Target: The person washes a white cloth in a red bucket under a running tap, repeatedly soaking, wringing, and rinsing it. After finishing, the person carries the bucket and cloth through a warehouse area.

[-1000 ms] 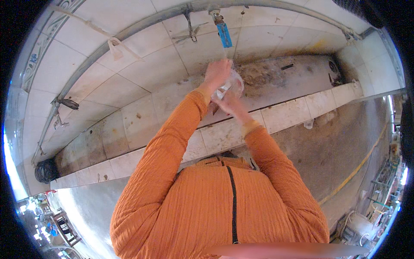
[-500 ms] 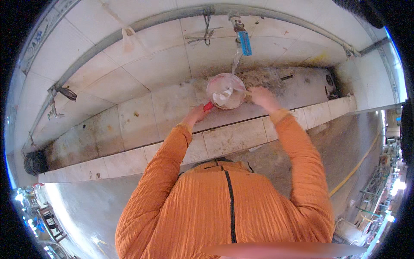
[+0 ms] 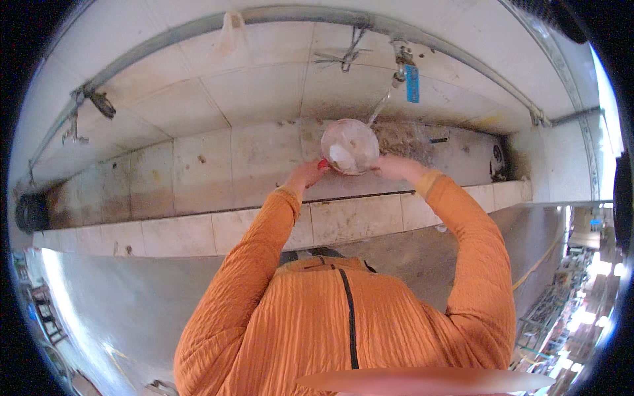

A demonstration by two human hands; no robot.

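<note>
A round, pinkish-white bowl [image 3: 350,137] is held over the trough, with a white lump [image 3: 341,158] and cloudy contents inside. My left hand [image 3: 305,175] is closed round a red handle [image 3: 323,164] at the bowl's near left edge. On the opposite side, my right hand [image 3: 396,167] has its fingers closed at the bowl's near right rim; whatever lies under them is hidden. From the tap [image 3: 399,78] with a blue lever [image 3: 412,84], a stream of water [image 3: 380,109] runs down to the bowl's far right rim.
A long tiled trough [image 3: 264,155] with a low front wall [image 3: 356,216] spans the view. A pipe [image 3: 277,14] runs along the back wall, with a second tap [image 3: 74,132] at far left. Dark coiled material [image 3: 32,212] sits at the trough's left end.
The view has shifted, so the tap appears farther right. My right hand has come to the bowl's near right rim; the light-coloured stick it held there is no longer visible. The left hand keeps its grip.
</note>
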